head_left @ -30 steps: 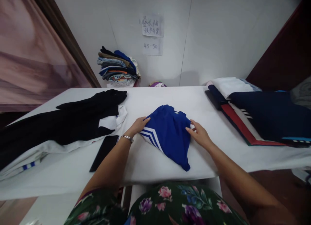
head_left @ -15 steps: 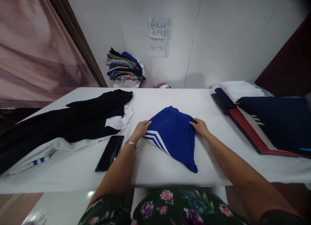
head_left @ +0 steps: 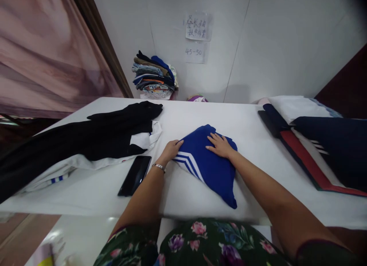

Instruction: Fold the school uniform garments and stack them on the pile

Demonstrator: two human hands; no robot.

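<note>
A folded blue garment [head_left: 209, 166] with white stripes lies on the white table in front of me, one corner pointing toward my body. At its left edge, just above the stripes, my left hand [head_left: 172, 149] pinches the cloth between thumb and fingers. My right hand [head_left: 220, 145] rests flat on the garment's upper right part, fingers spread. Whether the cloth is a top or trousers I cannot tell.
Left of my forearm lies a black phone [head_left: 134, 175]. Black clothing [head_left: 114, 137] over white clothing spreads across the left side. Folded clothes [head_left: 338, 147] are stacked at the right. Another clothes pile [head_left: 155, 76] stands behind the table by the wall, below paper signs [head_left: 197, 26].
My right hand has let go of the garment's right edge and moved inward, now flat on top. My left hand keeps its hold. The view has shifted slightly left.
</note>
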